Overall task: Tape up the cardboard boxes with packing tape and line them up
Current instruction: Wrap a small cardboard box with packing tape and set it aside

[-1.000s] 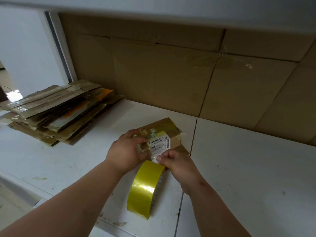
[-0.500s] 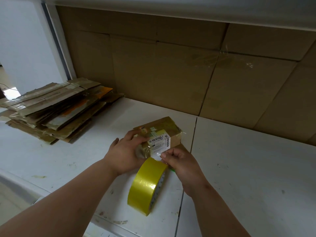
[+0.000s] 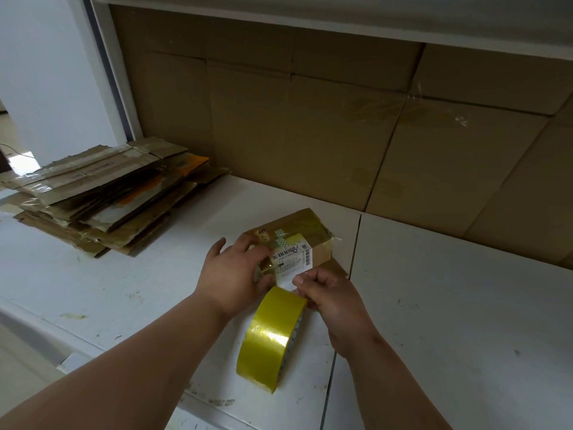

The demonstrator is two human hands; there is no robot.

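On the white desk [image 3: 449, 305], near the middle seam between its two panels, sat a small cardboard box [image 3: 307, 234], brown, glossy with tape, a white barcode label [image 3: 293, 259] stuck across its near top edge and folding down the front. Left hand [image 3: 234, 274] lay against the box's left near side, forearm reaching in from lower left; index and thumb curled onto the box top and near corner, holding it steady, little finger stretched out loose to the left. Right hand [image 3: 333, 301] came in from lower right, wrist bent, knuckles up, fingers curled tight; thumb and forefinger pinched something at the lower edge of the label, right where the roll meets the box. Likely the tape end, but the strip itself was too clear to make out. Roll of yellow packing tape [image 3: 269, 339] stood on edge on the desk just in front of the box, between the two wrists, its top rim touching the right hand's fingers. The white inner core showed on its right side.

Far left on the desk, well apart from the box, lay a stack of flattened cardboard boxes [image 3: 99, 193], worn, some with tape strips and an orange patch. Behind everything a wall of large cardboard sheets [image 3: 310, 135] backed the desk, taped at the joins, under a white shelf [image 3: 341, 23].
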